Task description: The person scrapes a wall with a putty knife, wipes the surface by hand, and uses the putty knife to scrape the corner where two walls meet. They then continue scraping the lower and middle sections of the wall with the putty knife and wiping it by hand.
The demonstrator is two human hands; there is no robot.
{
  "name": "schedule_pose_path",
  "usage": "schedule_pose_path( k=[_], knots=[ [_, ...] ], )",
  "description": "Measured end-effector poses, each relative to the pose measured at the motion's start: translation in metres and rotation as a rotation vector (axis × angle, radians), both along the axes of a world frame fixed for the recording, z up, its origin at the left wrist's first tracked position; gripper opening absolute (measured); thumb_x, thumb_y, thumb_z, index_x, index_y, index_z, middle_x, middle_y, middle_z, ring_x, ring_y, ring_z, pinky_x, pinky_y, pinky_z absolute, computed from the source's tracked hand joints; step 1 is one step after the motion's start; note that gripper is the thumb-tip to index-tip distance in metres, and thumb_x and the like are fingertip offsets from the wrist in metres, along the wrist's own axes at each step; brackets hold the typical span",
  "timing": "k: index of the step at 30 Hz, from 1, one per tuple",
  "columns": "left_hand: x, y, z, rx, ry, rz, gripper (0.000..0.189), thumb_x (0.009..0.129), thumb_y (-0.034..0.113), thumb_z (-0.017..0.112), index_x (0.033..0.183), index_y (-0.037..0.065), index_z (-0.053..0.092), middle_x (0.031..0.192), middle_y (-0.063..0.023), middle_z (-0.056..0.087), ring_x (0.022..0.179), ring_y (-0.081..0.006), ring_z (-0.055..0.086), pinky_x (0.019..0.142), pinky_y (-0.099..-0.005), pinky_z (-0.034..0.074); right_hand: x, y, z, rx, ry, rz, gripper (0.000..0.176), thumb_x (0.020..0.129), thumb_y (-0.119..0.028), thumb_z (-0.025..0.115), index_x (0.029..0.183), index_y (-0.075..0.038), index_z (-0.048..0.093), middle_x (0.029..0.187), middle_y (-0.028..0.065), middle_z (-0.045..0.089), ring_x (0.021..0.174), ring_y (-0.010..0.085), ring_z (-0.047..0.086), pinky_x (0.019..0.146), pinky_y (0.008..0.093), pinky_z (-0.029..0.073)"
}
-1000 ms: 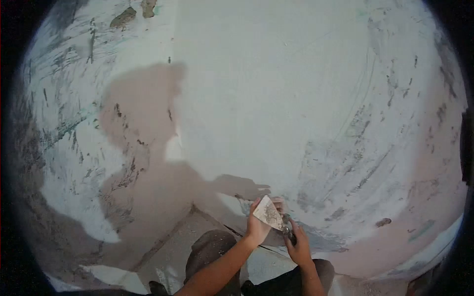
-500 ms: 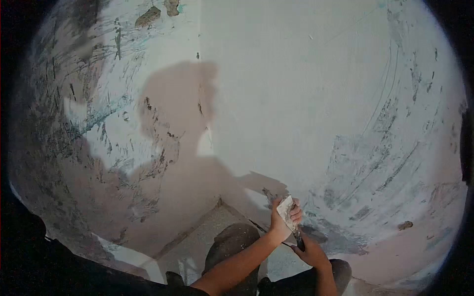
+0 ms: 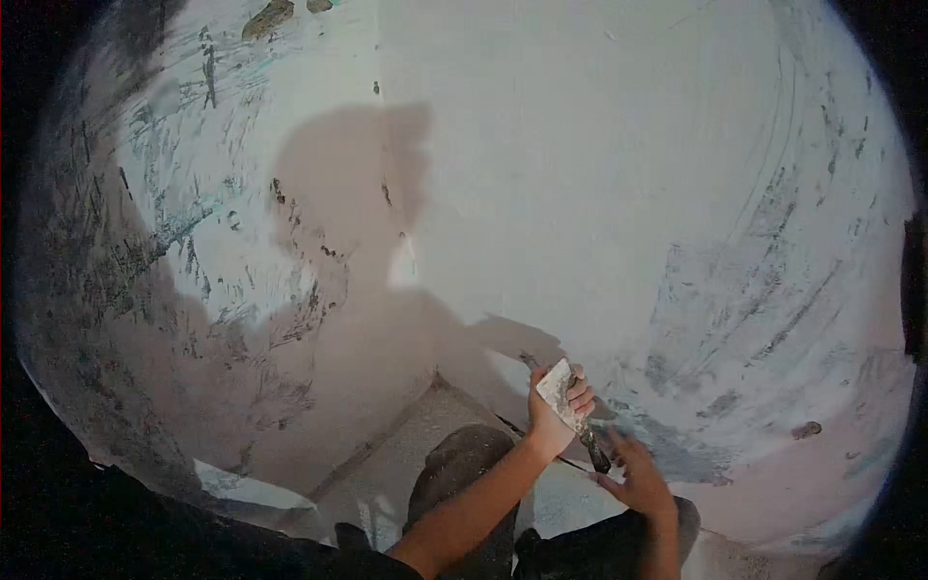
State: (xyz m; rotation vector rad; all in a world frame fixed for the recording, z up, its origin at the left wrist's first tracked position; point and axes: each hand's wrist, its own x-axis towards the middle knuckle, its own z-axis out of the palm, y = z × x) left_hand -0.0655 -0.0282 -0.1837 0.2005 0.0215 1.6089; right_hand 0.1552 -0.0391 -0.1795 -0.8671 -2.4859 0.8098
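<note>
A putty knife (image 3: 557, 384) with white residue on its blade lies in my left hand (image 3: 551, 420), the fingers curled around the blade end. Its dark handle slants down and right out of that hand. Close by the handle's lower end is my right hand (image 3: 643, 480), fingers spread and slightly blurred, the thumb right at the handle's tip. Both hands are low in the view, in front of the wall corner and above my knees.
Two scuffed, patchy walls (image 3: 541, 174) meet at a corner ahead, with my shadow across them. A chipped hole (image 3: 806, 430) marks the right wall. Dusty floor (image 3: 391, 447) shows below, beside my dark-trousered knee (image 3: 464, 474).
My right hand has let go of the putty knife's handle and spread its fingers. My left hand keeps the blade. The view has shifted slightly.
</note>
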Motion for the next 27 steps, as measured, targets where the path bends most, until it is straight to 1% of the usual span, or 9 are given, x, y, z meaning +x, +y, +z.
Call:
schedule_pose_path(
  k=[4, 9, 11, 13, 17, 21, 24, 26, 27],
  knots=[
    [-0.008, -0.002, 0.004, -0.052, -0.012, 0.045, 0.047, 0.097, 0.051, 0.043, 0.094, 0.006, 0.057, 0.065, 0.0014, 0.038, 0.058, -0.0147, 0.036, 0.057, -0.03, 0.034, -0.002, -0.041, 0.137, 0.096, 0.051, -0.043, 0.07, 0.073, -0.019, 0.086, 0.137, -0.004, 0.06, 0.097, 0.0155, 0.063, 0.085, 0.027, 0.062, 0.072, 0.0369, 0.05],
    [-0.001, 0.003, -0.003, -0.046, 0.058, 0.053, 0.049, 0.097, 0.053, 0.041, 0.094, 0.006, 0.057, 0.066, 0.0009, 0.038, 0.057, -0.0143, 0.037, 0.056, -0.0304, 0.034, -0.053, -0.097, 0.245, 0.365, 0.218, 0.615, 0.057, 0.078, -0.023, 0.079, 0.132, -0.01, 0.065, 0.084, 0.0057, 0.058, 0.068, 0.0185, 0.056, 0.058, 0.03, 0.045],
    [0.001, 0.002, -0.003, -0.047, 0.052, 0.032, 0.049, 0.098, 0.052, 0.04, 0.094, 0.006, 0.057, 0.065, 0.001, 0.037, 0.057, -0.0141, 0.037, 0.056, -0.0306, 0.034, -0.071, -0.11, 0.246, 0.434, 0.364, 0.671, 0.058, 0.083, -0.022, 0.072, 0.138, -0.011, 0.062, 0.072, -0.0011, 0.047, 0.058, 0.0129, 0.046, 0.051, 0.0265, 0.038],
    [0.0, 0.002, -0.002, -0.005, 0.098, 0.034, 0.049, 0.099, 0.051, 0.038, 0.095, 0.007, 0.059, 0.064, 0.0014, 0.037, 0.058, -0.0137, 0.038, 0.056, -0.0308, 0.034, -0.083, -0.116, 0.237, 0.524, 0.529, 0.795, 0.055, 0.069, -0.026, 0.071, 0.121, -0.009, 0.073, 0.076, 0.0017, 0.05, 0.064, 0.0181, 0.051, 0.054, 0.0297, 0.042],
    [0.004, -0.001, 0.006, -0.141, 0.111, 0.063, 0.048, 0.1, 0.051, 0.038, 0.095, 0.009, 0.059, 0.064, 0.0019, 0.038, 0.057, -0.0126, 0.035, 0.055, -0.0283, 0.03, -0.12, -0.122, 0.227, 0.414, 0.806, 0.786, 0.05, 0.077, -0.023, 0.071, 0.124, -0.008, 0.07, 0.083, 0.003, 0.056, 0.075, 0.0192, 0.058, 0.06, 0.0313, 0.047],
    [0.001, 0.0, 0.004, -0.224, 0.211, 0.087, 0.048, 0.1, 0.05, 0.036, 0.093, 0.009, 0.06, 0.065, 0.0013, 0.037, 0.057, -0.0135, 0.034, 0.055, -0.0289, 0.03, -0.125, -0.126, 0.216, 0.038, 0.152, 1.168, 0.044, 0.089, -0.011, 0.067, 0.132, -0.007, 0.061, 0.104, 0.0091, 0.067, 0.097, 0.0266, 0.067, 0.086, 0.0371, 0.054],
    [-0.002, -0.004, 0.005, -0.035, 0.072, 0.014, 0.047, 0.099, 0.048, 0.04, 0.094, 0.007, 0.06, 0.065, 0.0014, 0.036, 0.061, -0.0142, 0.035, 0.059, -0.0313, 0.031, -0.11, -0.09, 0.178, 0.094, 0.178, 0.895, 0.064, 0.075, -0.011, 0.079, 0.136, -0.012, 0.062, 0.082, 0.0092, 0.063, 0.069, 0.0309, 0.064, 0.067, 0.0363, 0.054],
    [-0.004, -0.009, 0.015, -0.02, 0.072, -0.014, 0.046, 0.099, 0.048, 0.04, 0.095, 0.006, 0.06, 0.064, 0.0015, 0.037, 0.061, -0.0133, 0.034, 0.059, -0.032, 0.031, -0.083, -0.051, 0.146, 0.242, 0.241, 0.63, 0.037, 0.079, -0.016, 0.079, 0.114, -0.004, 0.072, 0.085, 0.0106, 0.068, 0.075, 0.0181, 0.066, 0.063, 0.0324, 0.05],
    [-0.008, -0.007, 0.016, 0.076, 0.069, -0.059, 0.048, 0.1, 0.049, 0.039, 0.096, 0.006, 0.061, 0.065, 0.0017, 0.037, 0.061, -0.0127, 0.034, 0.06, -0.0324, 0.031, -0.064, -0.034, 0.129, 0.185, 0.237, 0.481, 0.049, 0.08, -0.012, 0.076, 0.127, -0.006, 0.064, 0.085, 0.0093, 0.067, 0.073, 0.0221, 0.065, 0.064, 0.0334, 0.051]
  ],
)
